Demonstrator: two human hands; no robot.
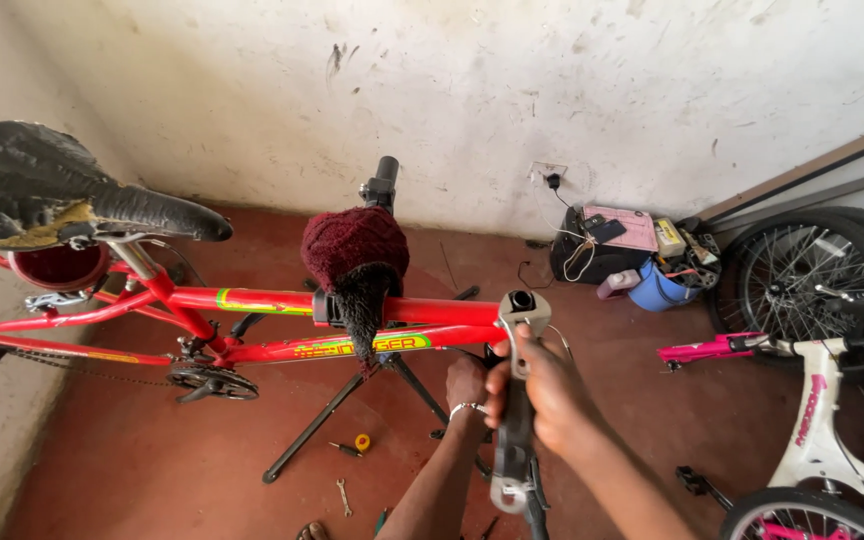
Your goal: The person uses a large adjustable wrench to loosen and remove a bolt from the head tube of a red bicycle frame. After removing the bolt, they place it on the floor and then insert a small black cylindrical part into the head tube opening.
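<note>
Gripping the silver fork (518, 390) at the front end of the red bicycle frame (282, 301), the right hand (542, 392) is closing its fingers around the fork's leg. The left hand (466, 384) is reaching in just below the frame, touching the fork from behind; I cannot tell whether it is closed. The frame is resting clamped on a black repair stand (337, 410), under a dark red cloth (354, 250). A small wrench (342, 496) is lying on the floor.
</note>
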